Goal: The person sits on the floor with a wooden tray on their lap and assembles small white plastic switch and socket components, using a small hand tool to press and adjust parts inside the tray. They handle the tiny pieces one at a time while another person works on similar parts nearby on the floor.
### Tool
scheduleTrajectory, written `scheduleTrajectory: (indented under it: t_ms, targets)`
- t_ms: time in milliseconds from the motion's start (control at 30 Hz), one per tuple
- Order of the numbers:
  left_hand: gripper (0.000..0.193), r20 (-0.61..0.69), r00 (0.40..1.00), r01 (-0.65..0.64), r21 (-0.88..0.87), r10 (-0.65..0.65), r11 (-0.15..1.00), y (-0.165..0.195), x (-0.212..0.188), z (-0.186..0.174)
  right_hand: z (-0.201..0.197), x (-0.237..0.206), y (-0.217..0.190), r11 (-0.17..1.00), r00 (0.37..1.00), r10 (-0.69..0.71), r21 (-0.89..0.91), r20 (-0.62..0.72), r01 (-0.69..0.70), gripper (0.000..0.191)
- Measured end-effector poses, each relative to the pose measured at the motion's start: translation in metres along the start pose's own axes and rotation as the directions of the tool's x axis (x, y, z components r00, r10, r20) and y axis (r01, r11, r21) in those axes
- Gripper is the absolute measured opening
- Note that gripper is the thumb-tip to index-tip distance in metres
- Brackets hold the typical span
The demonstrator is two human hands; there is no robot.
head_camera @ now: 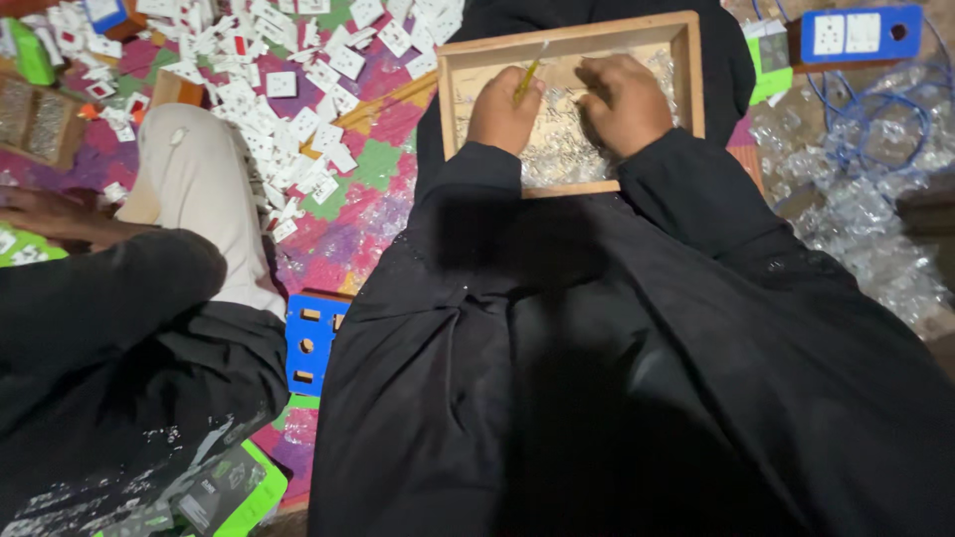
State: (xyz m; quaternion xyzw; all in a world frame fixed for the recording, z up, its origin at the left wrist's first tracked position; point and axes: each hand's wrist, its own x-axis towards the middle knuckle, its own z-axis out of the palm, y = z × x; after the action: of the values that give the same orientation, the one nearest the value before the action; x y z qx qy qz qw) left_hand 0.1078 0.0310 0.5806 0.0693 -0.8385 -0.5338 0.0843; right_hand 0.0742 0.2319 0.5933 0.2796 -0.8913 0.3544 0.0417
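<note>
A shallow wooden tray (688, 70) rests on my lap, filled with many small shiny metal pieces (567, 159). My left hand (502, 111) is inside the tray, closed around a thin yellow-handled tool (527, 80) that points up and away. My right hand (627, 99) lies beside it in the tray, fingers curled down onto the metal pieces; what it holds is hidden. Black sleeves cover both my arms.
Another person sits at my left in black sleeves and a light trouser leg (204, 189), a hand (50, 214) on the patterned mat. Many white socket plates (298, 89) litter the mat. Blue plastic pieces (310, 343), a blue socket block (860, 35), wire and clear bags (875, 219) lie around.
</note>
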Motion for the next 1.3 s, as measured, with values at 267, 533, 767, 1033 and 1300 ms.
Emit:
scheduleTrajectory:
  t_ms: [267, 533, 767, 1033, 1300]
  targets:
    - [0.022, 0.033, 0.99, -0.142, 0.069, 0.14, 0.987, 0.017, 0.002, -0.009, 0.01, 0.014, -0.024, 0.918, 0.928, -0.307, -0.192, 0.209, 0.347, 0.025]
    - [0.027, -0.014, 0.987, -0.152, 0.185, 0.157, 0.971, 0.042, -0.007, -0.03, -0.002, 0.02, -0.04, 0.992, 0.987, 0.027, -0.129, 0.156, -0.006, 0.013]
    - [0.034, 0.088, 0.958, -0.283, 0.1, 0.275, 0.954, 0.045, -0.013, -0.035, -0.002, 0.025, -0.044, 0.761, 0.964, 0.17, 0.594, 0.206, -0.261, 0.03]
    - [0.028, 0.168, 0.969, -0.199, 0.095, 0.182, 0.975, 0.043, -0.012, -0.029, -0.011, 0.025, -0.055, 0.649, 0.957, 0.066, 0.716, 0.282, -0.256, 0.032]
    - [0.023, 0.063, 0.987, -0.154, 0.064, 0.15, 0.986, 0.048, -0.012, -0.03, -0.015, 0.023, -0.061, 0.734, 0.97, 0.136, 0.638, 0.199, -0.234, 0.034]
